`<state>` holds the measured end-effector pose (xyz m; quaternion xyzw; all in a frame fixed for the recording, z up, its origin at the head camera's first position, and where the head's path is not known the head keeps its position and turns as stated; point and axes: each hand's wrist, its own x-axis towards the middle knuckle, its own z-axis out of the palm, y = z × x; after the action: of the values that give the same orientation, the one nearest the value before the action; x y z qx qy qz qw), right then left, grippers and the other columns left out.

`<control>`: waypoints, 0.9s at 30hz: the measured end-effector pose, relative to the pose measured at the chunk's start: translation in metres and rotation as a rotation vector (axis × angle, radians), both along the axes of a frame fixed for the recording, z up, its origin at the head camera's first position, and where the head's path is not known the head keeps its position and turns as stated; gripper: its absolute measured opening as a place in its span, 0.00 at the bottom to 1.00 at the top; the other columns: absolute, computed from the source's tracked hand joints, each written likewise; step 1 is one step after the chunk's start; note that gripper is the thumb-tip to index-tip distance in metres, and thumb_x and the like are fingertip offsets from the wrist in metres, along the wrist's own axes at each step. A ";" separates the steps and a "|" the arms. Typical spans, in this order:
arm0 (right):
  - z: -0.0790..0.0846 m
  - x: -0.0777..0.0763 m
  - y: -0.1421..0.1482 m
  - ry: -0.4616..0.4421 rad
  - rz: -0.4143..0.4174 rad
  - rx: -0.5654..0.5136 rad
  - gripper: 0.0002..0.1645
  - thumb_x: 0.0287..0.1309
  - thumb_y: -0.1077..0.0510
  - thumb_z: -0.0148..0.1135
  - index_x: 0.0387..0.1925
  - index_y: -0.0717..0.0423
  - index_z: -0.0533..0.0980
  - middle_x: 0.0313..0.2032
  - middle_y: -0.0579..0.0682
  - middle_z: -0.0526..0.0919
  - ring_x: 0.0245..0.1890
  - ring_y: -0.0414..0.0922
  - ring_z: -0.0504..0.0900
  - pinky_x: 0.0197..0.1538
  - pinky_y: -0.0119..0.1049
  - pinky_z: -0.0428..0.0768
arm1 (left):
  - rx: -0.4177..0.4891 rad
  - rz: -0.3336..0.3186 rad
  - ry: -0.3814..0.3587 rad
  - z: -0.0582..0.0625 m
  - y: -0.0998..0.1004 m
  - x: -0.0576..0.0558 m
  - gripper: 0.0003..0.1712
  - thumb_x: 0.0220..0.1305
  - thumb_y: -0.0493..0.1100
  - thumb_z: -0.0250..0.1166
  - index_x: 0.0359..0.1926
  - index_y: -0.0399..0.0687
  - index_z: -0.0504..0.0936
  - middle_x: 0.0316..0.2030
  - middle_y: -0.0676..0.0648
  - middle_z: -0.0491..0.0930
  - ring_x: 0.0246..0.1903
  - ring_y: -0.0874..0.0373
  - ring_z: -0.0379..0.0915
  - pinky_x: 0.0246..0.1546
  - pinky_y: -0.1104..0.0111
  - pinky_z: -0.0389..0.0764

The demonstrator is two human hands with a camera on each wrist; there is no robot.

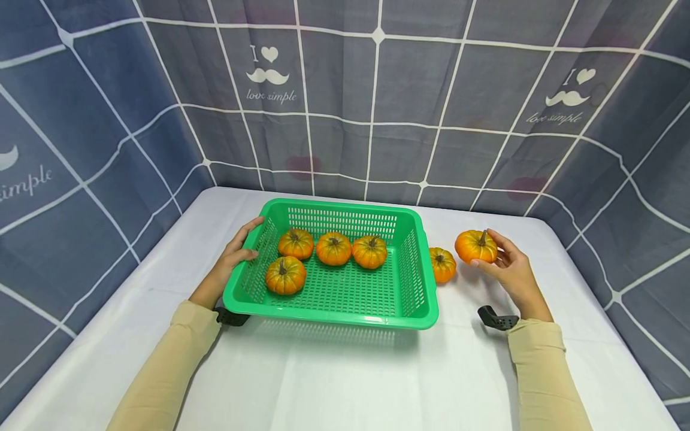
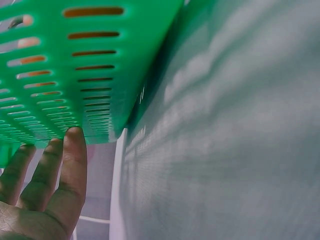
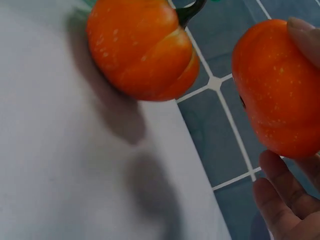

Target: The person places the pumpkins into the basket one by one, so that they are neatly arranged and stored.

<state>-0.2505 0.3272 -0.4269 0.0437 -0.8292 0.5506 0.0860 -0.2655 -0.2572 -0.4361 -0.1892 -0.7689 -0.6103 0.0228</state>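
A green plastic basket [image 1: 345, 321] with slotted walls stands on the white table, several small orange pumpkins [image 1: 333, 249] in its left and back part. My left hand [image 1: 229, 263] rests against the basket's left side; in the left wrist view its straight fingers [image 2: 75, 165] touch the slotted wall from outside. Right of the basket, my right hand [image 1: 513, 269] holds a pumpkin [image 1: 475, 246] between thumb and fingers, above the table. Another pumpkin [image 1: 443, 265] lies close beside the basket's right wall, partly hidden by it. The right wrist view shows the held pumpkin [image 3: 280, 90] apart from the lying pumpkin [image 3: 142, 50].
The white tabletop [image 1: 345, 383] extends in front of the basket and to both sides. A grey curtain [image 1: 345, 143] with white grid lines hangs behind and along both sides. Black devices [image 1: 497, 318] are strapped at both wrists.
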 end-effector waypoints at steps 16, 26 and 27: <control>0.028 0.009 -0.018 0.123 0.134 0.148 0.51 0.61 0.68 0.77 0.81 0.64 0.63 0.73 0.65 0.70 0.59 0.25 0.73 0.60 0.16 0.70 | -0.006 -0.002 0.000 0.000 -0.001 0.001 0.46 0.66 0.33 0.49 0.85 0.35 0.52 0.87 0.36 0.42 0.84 0.37 0.31 0.51 0.53 0.60; 0.037 0.012 -0.029 0.198 0.206 0.171 0.49 0.58 0.72 0.76 0.79 0.67 0.66 0.73 0.67 0.71 0.62 0.26 0.73 0.62 0.16 0.69 | 0.002 -0.003 -0.003 0.000 0.000 0.000 0.46 0.66 0.33 0.49 0.85 0.34 0.52 0.87 0.36 0.42 0.84 0.37 0.32 0.52 0.53 0.59; 0.038 0.012 -0.030 0.205 0.212 0.173 0.49 0.58 0.73 0.76 0.79 0.67 0.66 0.73 0.67 0.71 0.62 0.26 0.73 0.62 0.17 0.69 | 0.004 -0.003 -0.005 0.000 0.000 0.000 0.46 0.66 0.33 0.49 0.85 0.34 0.52 0.87 0.36 0.42 0.84 0.37 0.33 0.51 0.53 0.59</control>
<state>-0.2383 0.2970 -0.3892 0.1941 -0.8512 0.4756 0.1075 -0.2651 -0.2575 -0.4362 -0.1889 -0.7673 -0.6125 0.0204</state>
